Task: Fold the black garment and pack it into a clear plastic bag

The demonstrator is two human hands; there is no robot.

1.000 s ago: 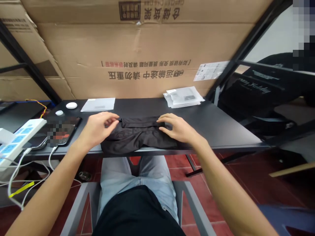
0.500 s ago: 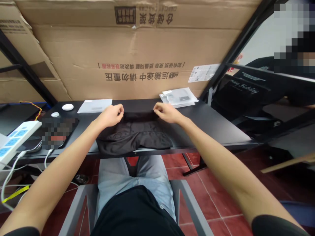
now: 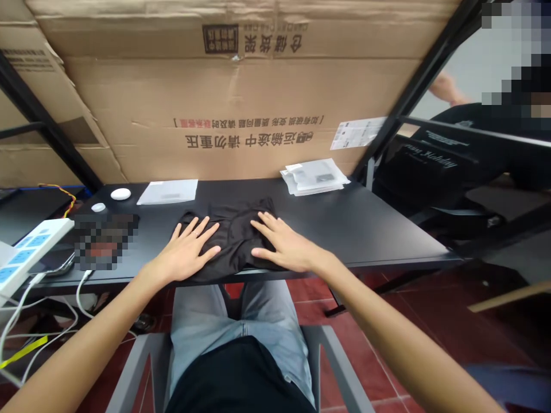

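The left hand [image 3: 185, 249] and right hand [image 3: 286, 246] have let go and are now pressing the black garment [image 3: 236, 232] flat on the counter [image 3: 365, 229], fingers spread wide open, gripping nothing.

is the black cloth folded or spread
Folded: the black cloth lies in a narrow layered bundle under the left hand and right hand.
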